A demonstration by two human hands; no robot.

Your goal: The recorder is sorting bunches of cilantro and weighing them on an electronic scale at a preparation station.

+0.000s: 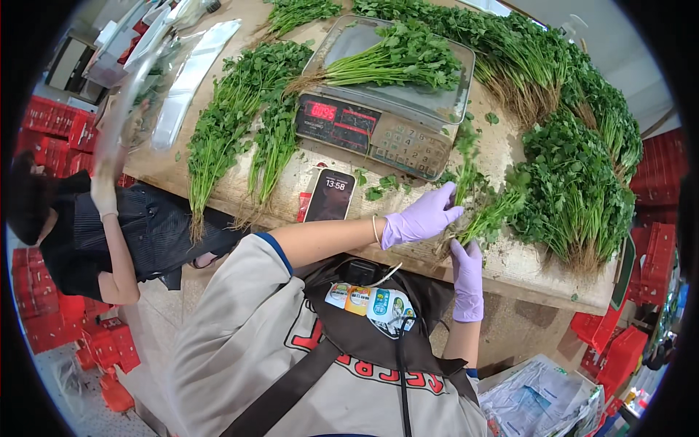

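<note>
Both my hands wear purple gloves. My left hand pinches the stems of a few leafy green herb sprigs standing up from it. My right hand holds the root end of a small herb bunch at the table's near edge. A digital scale stands beyond my hands with one herb bundle lying on its steel pan.
A smartphone lies in front of the scale. Herb bundles lie left of it, and a large heap of herbs curves along the right. Another person stands at left holding a clear plastic bag. Red crates surround the table.
</note>
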